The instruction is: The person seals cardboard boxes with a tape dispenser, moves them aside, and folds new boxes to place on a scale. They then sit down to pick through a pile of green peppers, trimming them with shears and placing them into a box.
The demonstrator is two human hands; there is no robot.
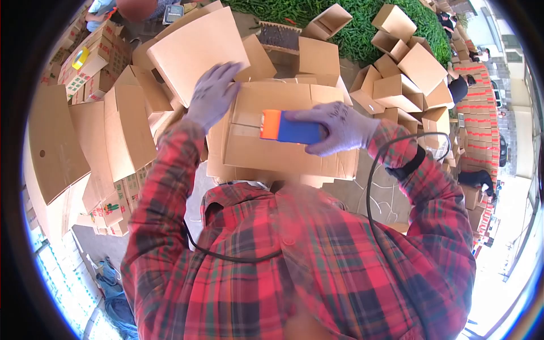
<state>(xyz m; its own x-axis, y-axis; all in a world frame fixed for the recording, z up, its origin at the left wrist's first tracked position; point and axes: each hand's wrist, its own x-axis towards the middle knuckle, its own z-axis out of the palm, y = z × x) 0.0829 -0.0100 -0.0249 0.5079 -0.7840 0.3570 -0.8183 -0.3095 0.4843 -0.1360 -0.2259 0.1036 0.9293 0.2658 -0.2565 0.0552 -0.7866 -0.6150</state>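
In front of me lies a cardboard box [255, 150] with its flaps folded down and a seam across the top. My right hand [343, 129], in a grey glove, is closed around a blue tape dispenser [300, 131] with an orange end. The dispenser is over the box top, its orange end pointing left along the seam. My left hand [214, 97], also gloved, is at the far left corner of the box, fingers stretched out. Its fingertips overlap a tall upright carton [198, 48] just behind.
Open empty cartons [405, 85] are heaped at the right, beside a large pile of green peppers [260, 10]. More cartons [56, 147] stand at the left, with a yellow tape roll [80, 58] on top. A black cable [371, 181] loops by my right arm. People work farther off.
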